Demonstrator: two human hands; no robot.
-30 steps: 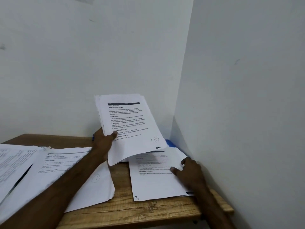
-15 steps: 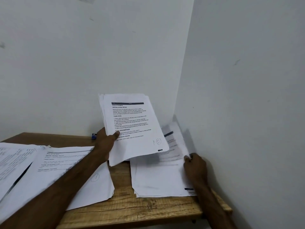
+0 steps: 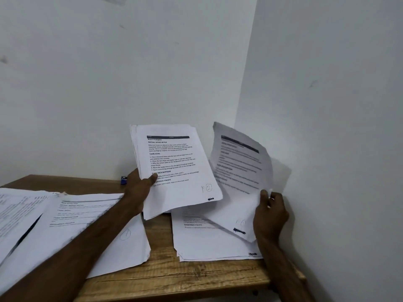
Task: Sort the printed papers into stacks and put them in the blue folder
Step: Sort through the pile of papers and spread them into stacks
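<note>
The sheaf (image 3: 174,168) of printed pages is held upright above the table (image 3: 185,277), pinched along its lower left edge by the left hand (image 3: 139,188), thumb across the print. Just to its right, a lifted sheet (image 3: 237,177) curls up off the right pile (image 3: 213,243), its right edge gripped between thumb and fingers of the right hand (image 3: 269,216). That sheet is motion-blurred, so I cannot tell whether one page or several are in the grip.

The main risk is the sheaf: it is held one-handed at an edge and already fans at its top left corner, so a loosened thumb could let pages slide out and mix with the pile below. The curled sheet could crease at the pinch, or drag the next page off the right pile.

To the left lies the left pile (image 3: 87,225), overlapping more sheets beyond, its corner over the table edge (a nudge from the forearm could tip pages off). No blue folder is identifiable; only a small blue object (image 3: 123,180) shows by the wall.
</note>
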